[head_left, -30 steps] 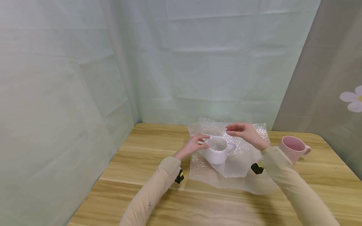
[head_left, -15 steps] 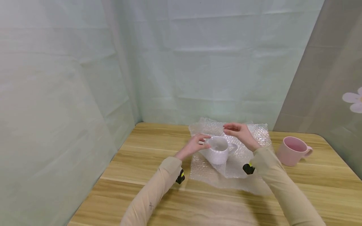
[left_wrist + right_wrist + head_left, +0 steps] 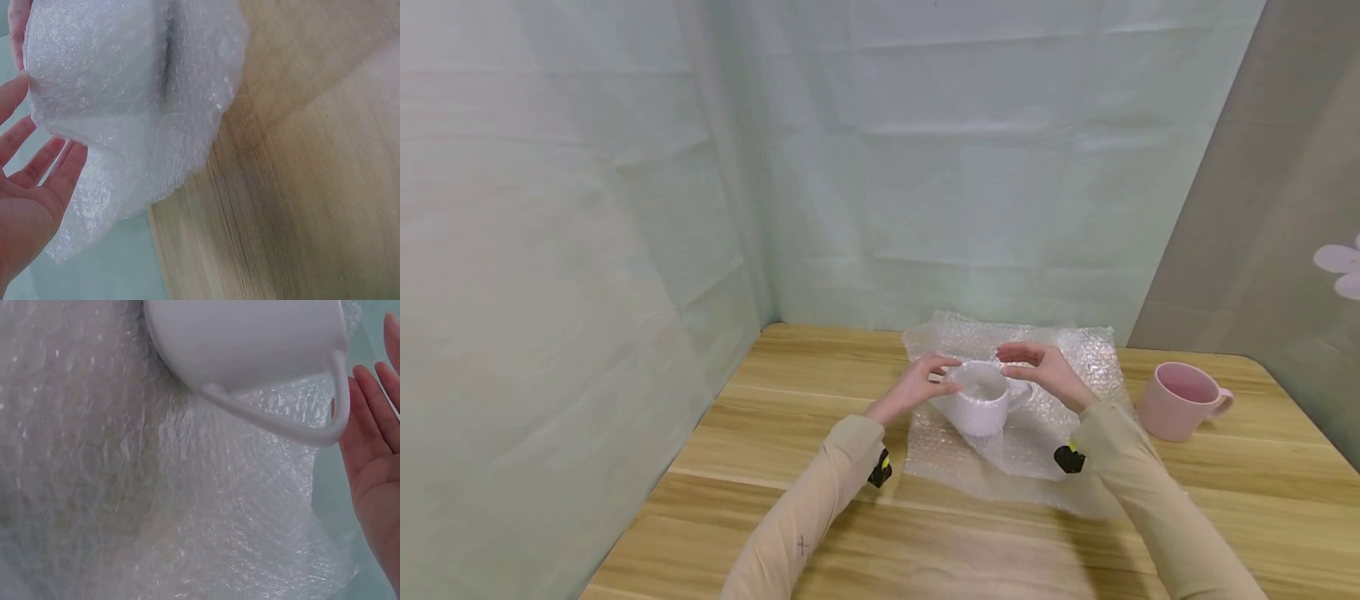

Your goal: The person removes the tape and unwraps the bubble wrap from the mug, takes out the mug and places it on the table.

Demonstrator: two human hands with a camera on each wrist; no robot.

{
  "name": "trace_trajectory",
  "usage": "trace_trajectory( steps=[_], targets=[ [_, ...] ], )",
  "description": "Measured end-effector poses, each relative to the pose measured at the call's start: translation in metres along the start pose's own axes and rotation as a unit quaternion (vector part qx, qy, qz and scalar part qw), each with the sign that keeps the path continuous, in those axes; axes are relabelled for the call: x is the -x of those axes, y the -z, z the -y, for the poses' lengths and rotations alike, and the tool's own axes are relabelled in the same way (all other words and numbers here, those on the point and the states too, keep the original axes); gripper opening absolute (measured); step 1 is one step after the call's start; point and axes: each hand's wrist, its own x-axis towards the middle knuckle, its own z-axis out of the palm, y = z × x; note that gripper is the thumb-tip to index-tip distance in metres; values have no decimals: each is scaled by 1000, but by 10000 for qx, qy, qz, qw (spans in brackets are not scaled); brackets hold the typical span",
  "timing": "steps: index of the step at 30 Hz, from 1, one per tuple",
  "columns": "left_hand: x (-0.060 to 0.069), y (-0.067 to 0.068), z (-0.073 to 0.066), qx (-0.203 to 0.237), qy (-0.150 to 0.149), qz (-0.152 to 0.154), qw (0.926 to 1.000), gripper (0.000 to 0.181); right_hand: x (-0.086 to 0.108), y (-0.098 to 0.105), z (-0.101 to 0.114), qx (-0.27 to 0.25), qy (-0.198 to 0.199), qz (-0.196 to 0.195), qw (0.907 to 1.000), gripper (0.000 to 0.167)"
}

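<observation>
A white mug (image 3: 981, 408) stands upright on a sheet of bubble wrap (image 3: 1075, 354), its handle pointing right. Part of the sheet is folded up against the mug's left side, covering it in the left wrist view. My left hand (image 3: 917, 386) holds that folded wrap against the mug, thumb and fingers curved at the rim. My right hand (image 3: 1048, 371) is beside the mug's right rim, above the handle (image 3: 275, 422), with its fingers extended. In the right wrist view, its fingers lie close behind the handle; whether they touch it I cannot tell.
A pink mug (image 3: 1180, 404) stands on the wooden table (image 3: 790, 375) to the right of the wrap, handle to the right. Pale curtains (image 3: 925, 167) hang behind and to the left of the table. A grey curtain (image 3: 1247, 233) hangs at the right.
My right hand has come in leftward, then lowered toward the white mug's rim and handle. My left hand stays at the wrap and mug. Both mugs stand where they were.
</observation>
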Motion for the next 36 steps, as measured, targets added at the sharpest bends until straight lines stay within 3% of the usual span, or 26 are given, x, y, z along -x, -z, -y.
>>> trace_trajectory(
  steps=[1, 5, 10, 17, 30, 36],
  targets=[
    [-2, -1, 6, -24, -114, -3, 9999, 47, 0, 1, -3, -1, 18, 110, 9999, 43],
    [-2, 0, 7, 31, -121, 22, 9999, 48, -4, 5, -21, -122, 112, 404, 9990, 48],
    [-1, -1, 0, -66, 8, -41, 10000, 44, -7, 6, -39, -42, 133, 525, 9985, 52],
    [-2, -1, -3, -170, 88, -21, 9998, 43, -5, 3, -38, 324, 281, 812, 9958, 57],
    [-8, 3, -8, -481, 100, 349, 9982, 46, -4, 4, -41, 512, 261, 847, 9948, 53],
    [-13, 6, -7, -505, -61, 152, 9986, 44, -5, 4, -42, 463, 169, 873, 9950, 54]
  ],
)
